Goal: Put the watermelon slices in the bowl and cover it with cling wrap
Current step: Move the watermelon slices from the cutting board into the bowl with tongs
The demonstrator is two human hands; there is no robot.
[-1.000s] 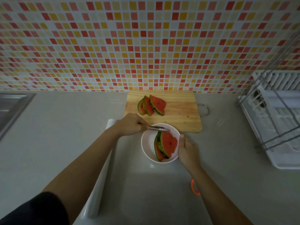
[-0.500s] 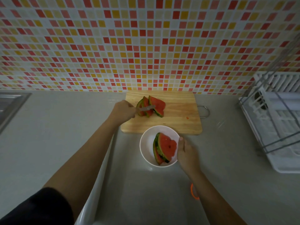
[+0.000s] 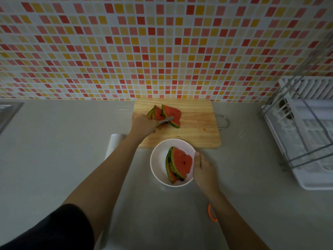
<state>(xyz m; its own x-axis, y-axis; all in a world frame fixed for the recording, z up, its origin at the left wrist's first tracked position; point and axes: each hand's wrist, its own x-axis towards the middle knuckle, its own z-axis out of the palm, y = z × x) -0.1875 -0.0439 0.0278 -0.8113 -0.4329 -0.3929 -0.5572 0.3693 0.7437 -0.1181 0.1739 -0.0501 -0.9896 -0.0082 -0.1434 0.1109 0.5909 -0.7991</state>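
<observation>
A white bowl [image 3: 158, 166] stands on the counter just in front of a wooden cutting board [image 3: 198, 127]. Two watermelon slices [image 3: 180, 163] lean inside the bowl. More watermelon slices [image 3: 166, 113] lie on the board's far left part. My left hand [image 3: 143, 126] grips metal tongs [image 3: 166, 120] whose tips are at those slices on the board. My right hand [image 3: 202, 166] holds the bowl's right rim, thumb on the edge. A cling wrap roll [image 3: 113, 143] lies left of the bowl, partly hidden under my left forearm.
A white dish rack [image 3: 306, 141] with wire frame fills the right side. A steel sink edge [image 3: 9, 110] shows at far left. An orange ring-shaped object [image 3: 211, 213] peeks out beside my right forearm. A tiled wall backs the counter.
My left hand carried the tongs from above the bowl back to the slices on the board. My right hand stayed on the bowl's rim.
</observation>
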